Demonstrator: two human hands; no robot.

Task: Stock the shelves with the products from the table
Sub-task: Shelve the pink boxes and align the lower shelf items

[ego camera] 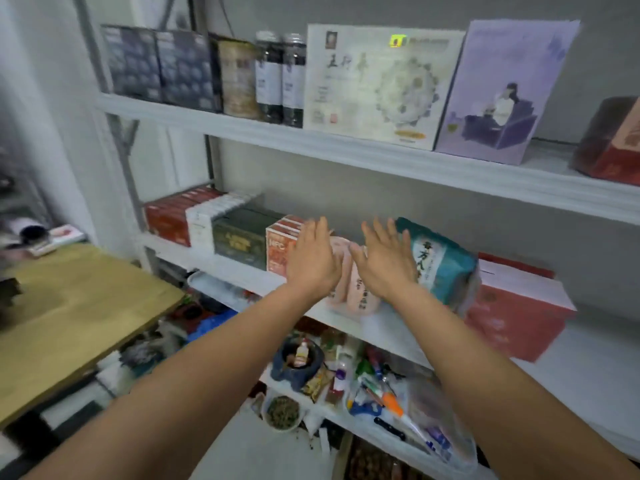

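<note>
Left hand (313,259) and right hand (384,261) spread flat, empty, before pink pouches (356,285) on middle shelf (242,273), teal bag (441,261) alongside

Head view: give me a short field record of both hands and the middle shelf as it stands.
left hand: open, fingers straight, in front of the pink packs
right hand: open, fingers straight, beside the teal bag
contact: cannot tell whether either hand touches the packs
middle shelf, left to right: red boxes, white boxes, dark green box, orange cartons, pink packs, teal bag, large red box
</note>
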